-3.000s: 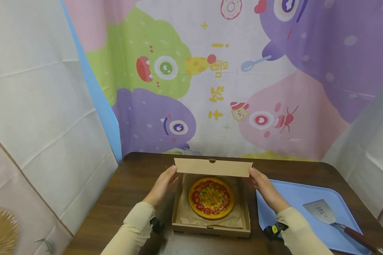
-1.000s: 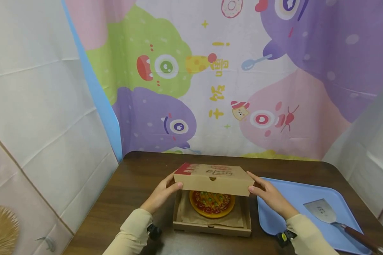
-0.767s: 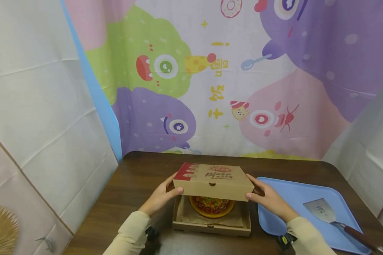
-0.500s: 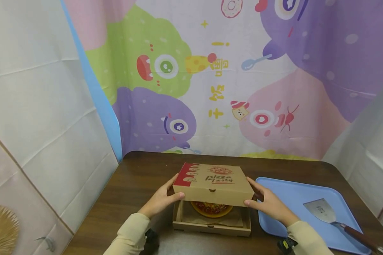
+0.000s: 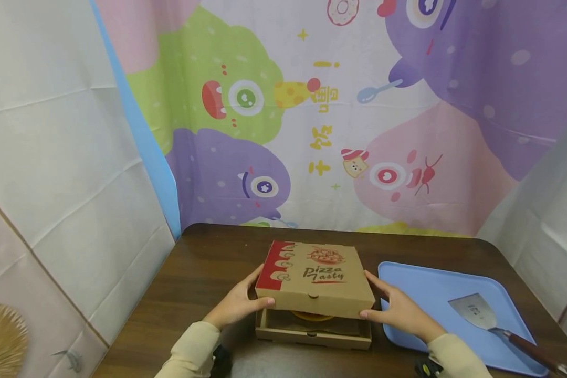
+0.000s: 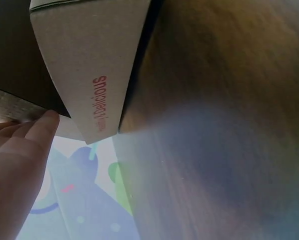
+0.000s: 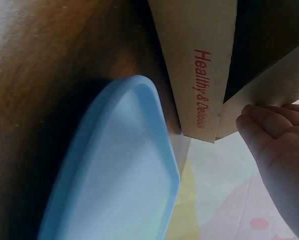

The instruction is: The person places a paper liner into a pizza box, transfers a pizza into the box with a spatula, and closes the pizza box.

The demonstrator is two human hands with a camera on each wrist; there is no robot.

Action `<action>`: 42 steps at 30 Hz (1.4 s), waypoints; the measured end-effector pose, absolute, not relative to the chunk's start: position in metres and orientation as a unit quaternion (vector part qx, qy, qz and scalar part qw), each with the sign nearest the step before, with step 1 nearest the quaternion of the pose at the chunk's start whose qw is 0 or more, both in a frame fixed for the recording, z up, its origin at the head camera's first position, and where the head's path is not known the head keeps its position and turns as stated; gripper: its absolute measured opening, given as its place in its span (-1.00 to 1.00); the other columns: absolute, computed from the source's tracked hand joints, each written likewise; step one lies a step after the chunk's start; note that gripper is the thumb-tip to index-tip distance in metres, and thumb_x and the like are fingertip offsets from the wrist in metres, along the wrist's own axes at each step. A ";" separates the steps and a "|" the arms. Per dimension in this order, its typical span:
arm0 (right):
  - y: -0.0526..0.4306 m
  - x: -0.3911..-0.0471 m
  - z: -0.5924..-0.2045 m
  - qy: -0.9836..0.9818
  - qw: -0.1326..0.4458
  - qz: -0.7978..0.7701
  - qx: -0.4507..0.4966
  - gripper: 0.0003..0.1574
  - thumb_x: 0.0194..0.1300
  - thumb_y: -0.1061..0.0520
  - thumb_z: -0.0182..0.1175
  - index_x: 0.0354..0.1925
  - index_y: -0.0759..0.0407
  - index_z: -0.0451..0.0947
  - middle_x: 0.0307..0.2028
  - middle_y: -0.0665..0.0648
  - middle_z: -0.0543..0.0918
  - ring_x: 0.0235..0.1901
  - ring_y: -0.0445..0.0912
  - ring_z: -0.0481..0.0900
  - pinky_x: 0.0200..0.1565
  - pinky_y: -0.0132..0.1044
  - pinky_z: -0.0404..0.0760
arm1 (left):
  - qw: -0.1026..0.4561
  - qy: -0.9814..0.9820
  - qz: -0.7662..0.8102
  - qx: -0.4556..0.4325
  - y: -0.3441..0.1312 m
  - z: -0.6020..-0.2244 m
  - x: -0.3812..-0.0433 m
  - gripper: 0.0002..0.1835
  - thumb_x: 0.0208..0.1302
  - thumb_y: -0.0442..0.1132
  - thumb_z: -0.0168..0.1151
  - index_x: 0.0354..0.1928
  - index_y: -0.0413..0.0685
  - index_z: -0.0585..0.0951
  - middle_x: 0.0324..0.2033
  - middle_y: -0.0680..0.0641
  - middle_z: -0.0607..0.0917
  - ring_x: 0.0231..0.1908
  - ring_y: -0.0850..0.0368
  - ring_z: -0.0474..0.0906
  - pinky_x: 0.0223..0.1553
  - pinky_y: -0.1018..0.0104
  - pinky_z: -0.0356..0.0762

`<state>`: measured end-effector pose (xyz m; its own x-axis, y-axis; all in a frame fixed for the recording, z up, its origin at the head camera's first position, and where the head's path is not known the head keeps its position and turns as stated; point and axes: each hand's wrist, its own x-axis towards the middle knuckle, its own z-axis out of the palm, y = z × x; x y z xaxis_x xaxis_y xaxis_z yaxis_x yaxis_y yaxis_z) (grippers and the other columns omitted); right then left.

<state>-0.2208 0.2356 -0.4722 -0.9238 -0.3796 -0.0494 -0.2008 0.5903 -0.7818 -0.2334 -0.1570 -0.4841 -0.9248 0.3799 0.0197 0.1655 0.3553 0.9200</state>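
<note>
A brown cardboard pizza box [image 5: 314, 340] stands on the table, its printed lid [image 5: 290, 299] tilted partway down over the base. Through the gap at the front, only a thin yellow edge of the pizza [image 5: 312, 316] shows; the lid hides the rest. My left hand [image 5: 238, 303] grips the lid's left side, thumb at the front corner. On the opposite side my right hand [image 5: 401, 310] holds the lid the same way. Both wrist views show fingertips against the lid's side wall, with the dark interior beside them and red lettering on the base's side wall [image 7: 202, 90].
To the right lies a blue tray [image 5: 416, 278], its left edge close to my right hand. A pizza spatula [image 5: 477, 312] with a dark handle rests on it. Behind the dark wooden table [image 5: 208, 257] hangs a cartoon-printed curtain [image 5: 321, 199].
Both hands have swung the lid forward and down from nearly upright, covering most of the pizza. The thumbs have come round to its front corners. The tray and spatula stay put.
</note>
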 end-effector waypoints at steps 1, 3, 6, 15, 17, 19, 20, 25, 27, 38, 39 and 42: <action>0.235 -0.220 -0.473 0.887 0.108 -0.418 -0.162 0.27 0.14 -0.23 0.38 0.55 0.10 -0.10 0.51 0.34 0.04 0.43 0.39 0.07 0.31 0.37 0.18 | 0.098 0.821 0.539 0.164 -0.157 -0.485 -0.233 0.05 0.14 0.02 0.43 0.55 -0.03 0.02 0.39 -0.16 0.37 0.32 -0.04 0.34 0.33 -0.10 0.27; 0.235 -0.219 -0.476 0.890 0.110 -0.414 -0.158 0.30 0.12 -0.26 0.39 0.56 0.09 -0.11 0.51 0.33 0.03 0.42 0.40 0.08 0.31 0.38 0.17 | 0.098 0.827 0.530 0.162 -0.157 -0.487 -0.232 0.08 0.12 0.04 0.45 0.55 -0.03 0.01 0.41 -0.16 0.35 0.37 -0.08 0.29 0.37 -0.20 0.18; 0.234 -0.216 -0.480 0.892 0.104 -0.409 -0.159 0.34 0.08 -0.27 0.41 0.56 0.11 -0.11 0.50 0.35 0.06 0.41 0.40 0.11 0.30 0.38 0.18 | 0.100 0.830 0.522 0.167 -0.157 -0.490 -0.232 0.12 0.10 0.05 0.46 0.55 -0.07 -0.02 0.44 -0.20 0.29 0.41 -0.14 0.23 0.37 -0.28 0.12; 0.231 -0.210 -0.487 0.904 0.092 -0.382 -0.170 0.37 0.04 -0.31 0.42 0.55 0.11 -0.08 0.44 0.40 0.18 0.36 0.38 0.23 0.25 0.35 0.29 | 0.106 0.850 0.489 0.166 -0.158 -0.496 -0.230 0.23 -0.01 0.07 0.52 0.55 -0.10 -0.06 0.45 -0.22 0.25 0.39 -0.17 0.24 0.35 -0.29 0.15; 0.231 -0.209 -0.488 0.907 0.087 -0.373 -0.175 0.38 0.02 -0.33 0.43 0.55 0.13 -0.07 0.43 0.41 0.21 0.35 0.38 0.25 0.25 0.33 0.31 | 0.103 0.855 0.479 0.169 -0.158 -0.496 -0.229 0.24 -0.02 0.08 0.53 0.55 -0.11 -0.06 0.45 -0.22 0.25 0.38 -0.15 0.26 0.34 -0.26 0.18; 0.231 -0.209 -0.490 0.910 0.083 -0.365 -0.179 0.39 0.01 -0.34 0.42 0.55 0.14 -0.06 0.42 0.40 0.23 0.35 0.37 0.26 0.24 0.32 0.33 | 0.100 0.859 0.471 0.175 -0.158 -0.497 -0.229 0.25 -0.03 0.08 0.53 0.55 -0.11 -0.06 0.45 -0.23 0.26 0.37 -0.14 0.28 0.33 -0.24 0.21; 0.231 -0.209 -0.491 0.911 0.080 -0.361 -0.181 0.40 0.00 -0.35 0.42 0.54 0.15 -0.06 0.42 0.40 0.24 0.35 0.36 0.27 0.24 0.30 0.34 | 0.097 0.860 0.467 0.179 -0.159 -0.497 -0.228 0.25 -0.03 0.08 0.53 0.55 -0.12 -0.06 0.44 -0.24 0.26 0.36 -0.15 0.29 0.32 -0.25 0.22; 0.229 -0.207 -0.495 0.917 0.059 -0.340 -0.201 0.43 -0.03 -0.38 0.42 0.52 0.26 -0.02 0.41 0.39 0.26 0.33 0.29 0.34 0.24 0.22 0.39 | 0.093 0.863 0.458 0.190 -0.159 -0.499 -0.228 0.26 -0.04 0.07 0.54 0.55 -0.13 -0.07 0.46 -0.25 0.22 0.40 -0.19 0.23 0.34 -0.27 0.20; 0.228 -0.206 -0.496 0.918 0.050 -0.332 -0.211 0.43 -0.03 -0.38 0.42 0.50 0.31 0.00 0.41 0.39 0.26 0.32 0.28 0.35 0.24 0.20 0.39 | 0.094 0.865 0.453 0.192 -0.159 -0.500 -0.228 0.26 -0.04 0.07 0.54 0.55 -0.12 -0.08 0.47 -0.25 0.20 0.42 -0.20 0.19 0.35 -0.27 0.18; 0.226 -0.204 -0.497 0.924 0.040 -0.310 -0.219 0.44 -0.05 -0.36 0.45 0.49 0.36 0.02 0.42 0.38 0.24 0.33 0.25 0.36 0.24 0.18 0.41 | 0.097 0.875 0.426 0.210 -0.160 -0.503 -0.228 0.27 -0.03 0.08 0.54 0.54 -0.20 -0.09 0.52 -0.27 0.02 0.48 -0.24 0.03 0.38 -0.30 0.11; 0.226 -0.204 -0.497 0.925 0.039 -0.309 -0.220 0.44 -0.05 -0.37 0.45 0.49 0.35 0.02 0.42 0.38 0.24 0.33 0.25 0.36 0.23 0.18 0.41 | 0.097 0.875 0.425 0.211 -0.160 -0.503 -0.228 0.28 -0.03 0.08 0.54 0.54 -0.21 -0.09 0.52 -0.28 0.01 0.49 -0.24 0.02 0.38 -0.30 0.10; 0.226 -0.204 -0.498 0.925 0.038 -0.304 -0.225 0.45 -0.05 -0.41 0.42 0.49 0.35 0.02 0.43 0.38 0.23 0.33 0.25 0.36 0.22 0.18 0.42 | 0.097 0.877 0.420 0.213 -0.160 -0.504 -0.227 0.29 -0.05 0.08 0.55 0.54 -0.25 -0.09 0.52 -0.31 0.00 0.49 -0.26 0.01 0.38 -0.30 0.10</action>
<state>-0.2044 0.2264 -0.4976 -0.8960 -0.4393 0.0654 -0.3926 0.7144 -0.5792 -0.2275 -0.1604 -0.5043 -0.8905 0.4548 0.0098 0.2924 0.5559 0.7781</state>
